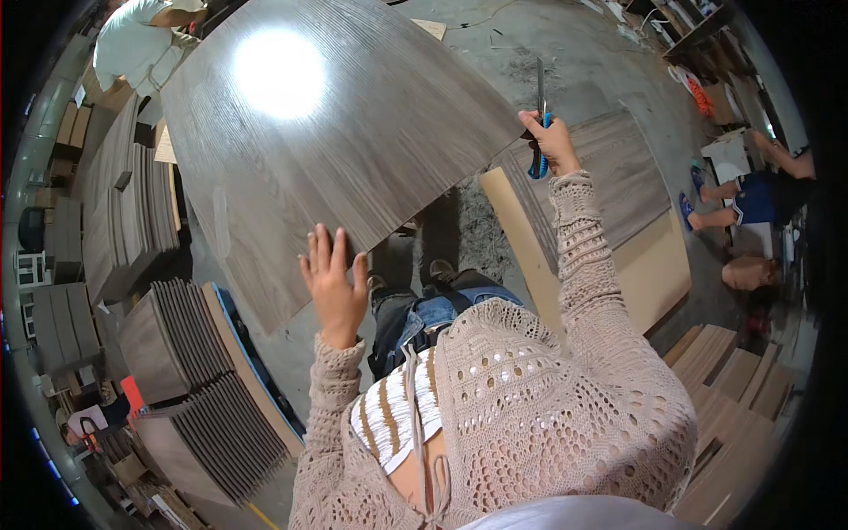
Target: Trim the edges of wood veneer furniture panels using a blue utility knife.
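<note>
A large grey-brown wood-grain board (353, 115) stretches out in front of me, a bright light reflecting off its surface. Flat near the board's front edge lies my left hand (334, 287), its fingers spread and the palm resting by the edge. At the board's right corner, my right hand (552, 141) is closed around a blue utility knife (538, 162). The knife's long blade points away from me, and the thumb is close to the board's corner. Whether that thumb touches the board is hard to make out.
Stacks of grey panels (190, 331) stand at the left, a blue-edged board (252, 362) beside them. More wood-grain panels (618, 168) lie at the right over tan sheets (654, 269). A co-worker (132, 44) bends at the far left corner; another person (764, 190) is at the right.
</note>
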A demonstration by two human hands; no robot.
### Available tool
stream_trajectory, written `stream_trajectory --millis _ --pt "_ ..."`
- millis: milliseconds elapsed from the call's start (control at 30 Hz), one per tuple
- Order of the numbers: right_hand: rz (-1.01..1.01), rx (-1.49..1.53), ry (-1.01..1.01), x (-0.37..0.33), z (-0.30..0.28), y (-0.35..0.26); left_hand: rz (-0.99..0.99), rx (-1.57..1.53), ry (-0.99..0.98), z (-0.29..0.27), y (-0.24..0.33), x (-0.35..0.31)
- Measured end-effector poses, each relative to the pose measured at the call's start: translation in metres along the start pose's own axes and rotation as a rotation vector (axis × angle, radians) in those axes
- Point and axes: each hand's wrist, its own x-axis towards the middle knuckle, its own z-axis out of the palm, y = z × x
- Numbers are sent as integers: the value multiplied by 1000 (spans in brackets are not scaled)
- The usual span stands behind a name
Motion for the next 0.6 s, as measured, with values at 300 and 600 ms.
stream_trajectory --millis 300,600 --pt "206 65 -594 -115 43 -6 -47 150 205 -14 -97 -35" --pt "-16 135 -994 -185 154 -5 -916 -417 511 -22 -203 -60"
